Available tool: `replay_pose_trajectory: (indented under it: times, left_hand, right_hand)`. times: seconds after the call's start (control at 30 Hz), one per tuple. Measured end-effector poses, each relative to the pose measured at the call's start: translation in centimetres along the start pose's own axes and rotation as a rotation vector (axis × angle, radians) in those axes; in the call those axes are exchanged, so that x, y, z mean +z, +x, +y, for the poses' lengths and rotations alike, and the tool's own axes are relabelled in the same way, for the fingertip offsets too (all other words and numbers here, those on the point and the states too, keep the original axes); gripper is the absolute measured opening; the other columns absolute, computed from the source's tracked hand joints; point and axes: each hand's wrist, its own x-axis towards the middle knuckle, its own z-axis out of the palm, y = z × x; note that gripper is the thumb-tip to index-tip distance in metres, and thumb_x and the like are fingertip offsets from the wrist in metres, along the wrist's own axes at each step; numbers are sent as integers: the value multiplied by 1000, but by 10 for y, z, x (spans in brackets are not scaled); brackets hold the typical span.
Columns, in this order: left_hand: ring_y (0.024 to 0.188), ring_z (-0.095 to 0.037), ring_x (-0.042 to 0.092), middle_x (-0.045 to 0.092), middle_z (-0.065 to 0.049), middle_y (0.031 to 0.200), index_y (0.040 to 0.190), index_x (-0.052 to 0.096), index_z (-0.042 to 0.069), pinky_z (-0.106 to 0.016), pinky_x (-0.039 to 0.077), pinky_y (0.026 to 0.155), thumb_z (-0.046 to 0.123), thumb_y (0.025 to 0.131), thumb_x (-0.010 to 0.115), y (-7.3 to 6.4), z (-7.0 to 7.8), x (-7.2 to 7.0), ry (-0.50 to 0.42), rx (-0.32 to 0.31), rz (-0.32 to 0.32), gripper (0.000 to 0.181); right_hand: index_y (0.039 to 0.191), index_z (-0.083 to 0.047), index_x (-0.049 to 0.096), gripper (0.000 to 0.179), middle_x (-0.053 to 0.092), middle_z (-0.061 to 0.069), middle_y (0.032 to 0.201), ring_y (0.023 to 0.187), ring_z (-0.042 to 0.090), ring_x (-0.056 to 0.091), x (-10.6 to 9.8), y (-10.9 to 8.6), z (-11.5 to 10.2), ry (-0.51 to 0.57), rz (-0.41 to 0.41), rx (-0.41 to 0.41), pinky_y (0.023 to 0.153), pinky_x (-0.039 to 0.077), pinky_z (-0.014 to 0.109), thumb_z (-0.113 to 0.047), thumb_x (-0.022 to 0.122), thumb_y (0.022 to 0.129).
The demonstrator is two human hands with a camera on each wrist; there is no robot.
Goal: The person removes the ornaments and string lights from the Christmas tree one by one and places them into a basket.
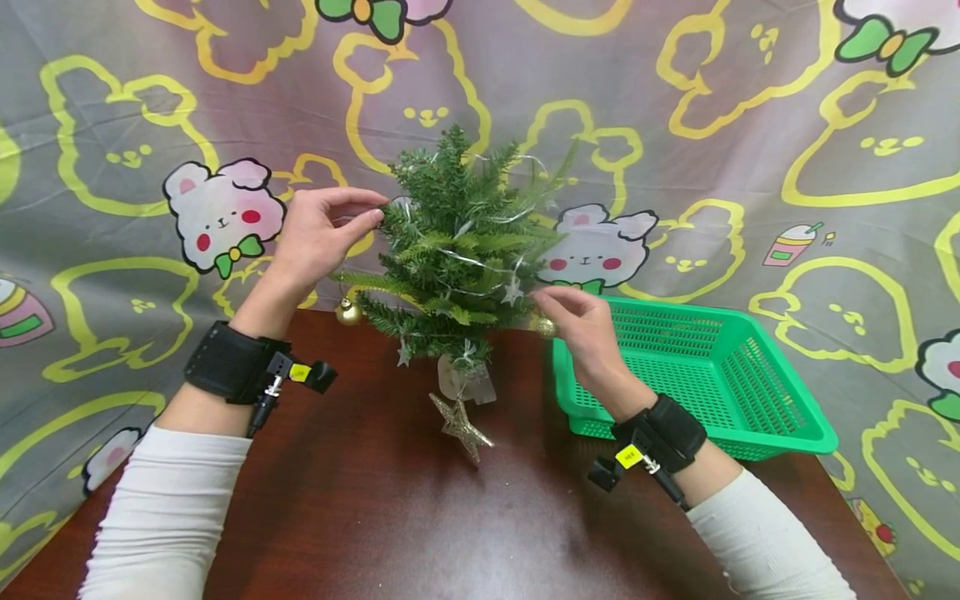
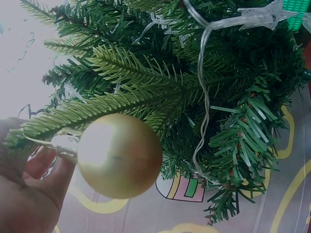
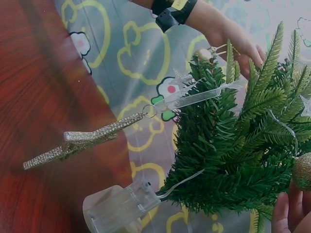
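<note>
A small green artificial tree (image 1: 457, 242) stands on the brown table (image 1: 360, 517), wound with a clear light string that carries star lights (image 2: 257, 17). My left hand (image 1: 377, 209) pinches a branch tip high on the tree's left side. Below that hand a smooth gold ball (image 1: 348, 312) (image 2: 119, 155) hangs from a branch. My right hand (image 1: 546, 315) pinches a glittery gold ball (image 1: 546, 327) (image 3: 303, 171) at the tree's lower right. A glittery gold star (image 1: 459, 425) (image 3: 82, 141) lies at the tree's foot, tied to a ribbon.
A green plastic basket (image 1: 750, 367) sits on the table just right of my right hand. A clear battery box (image 3: 121, 206) lies at the tree's base. A cartoon-print cloth (image 1: 750, 167) hangs behind the table.
</note>
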Motion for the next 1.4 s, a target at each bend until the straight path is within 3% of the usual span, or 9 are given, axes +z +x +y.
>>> replay_pose_trajectory:
  times: [0.2,0.4,0.73,1.1,1.4]
  left_hand:
    - [89,0,70,76,-6,107,118,73,11,-14,53,78,22,96,66,-1,0,0,-4,1,-1,26]
    - [91,-2,70,76,-6,109,119,72,11,-14,54,79,24,96,66,-1,-3,0,8,5,-7,27]
    - [93,-3,70,76,-5,110,120,71,11,-15,53,79,25,96,65,-2,-4,0,13,-5,-9,28]
    - [90,1,68,75,-6,111,119,72,12,-15,53,77,26,96,65,-1,-4,-1,25,-2,-4,27]
    - [89,2,68,77,-1,105,118,73,12,-14,52,76,25,96,66,0,-4,-2,28,6,-6,27]
  right_hand:
    - [96,-25,74,7,68,-12,100,99,13,60,0,-1,0,14,3,-21,73,47,26,-30,70,93]
    - [95,-24,75,7,72,-7,89,92,13,63,-2,-1,0,55,-11,-98,73,49,25,-25,69,94]
    - [96,-21,77,9,71,-8,82,84,10,63,-2,-2,0,68,-49,-142,62,52,22,-22,68,95]
    - [102,-14,76,14,73,-8,92,89,12,66,-16,-8,-10,6,-69,-161,71,55,22,-23,69,94]
    - [103,-12,76,14,74,-11,92,88,7,67,-42,-10,-12,-43,-61,-146,75,55,20,-21,70,93]
